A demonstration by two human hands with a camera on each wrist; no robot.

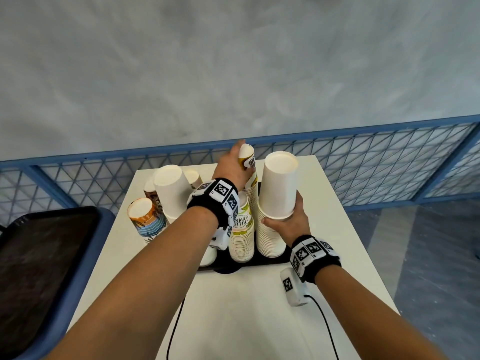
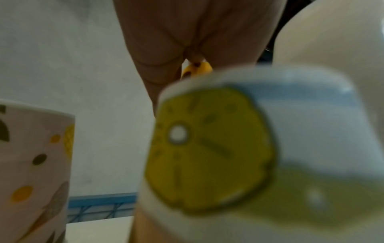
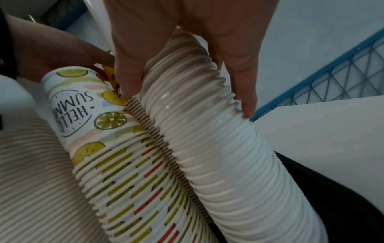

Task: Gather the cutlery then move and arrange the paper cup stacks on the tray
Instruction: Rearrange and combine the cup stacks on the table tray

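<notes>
Several upside-down paper cup stacks stand on a black tray (image 1: 270, 261) on the white table (image 1: 246, 307). My right hand (image 1: 285, 219) grips the tall plain white stack (image 1: 278, 183) just below its top cup, fingers curled round the ribbed rims (image 3: 207, 148). My left hand (image 1: 233, 165) reaches over the "Hello Summer" lemon stack (image 1: 242, 229) and holds the top of a yellow-and-brown patterned stack (image 1: 246, 157) behind it. In the left wrist view only a yellow sliver of that stack (image 2: 197, 70) shows under my palm. No cutlery is in sight.
A second white stack (image 1: 168, 188) and patterned stacks (image 1: 145, 216) stand at the tray's left. A dark bin with a blue rim (image 1: 52, 255) sits left of the table. A blue mesh fence (image 1: 363, 157) runs behind. A white device with a cable (image 1: 292, 287) lies near my right wrist.
</notes>
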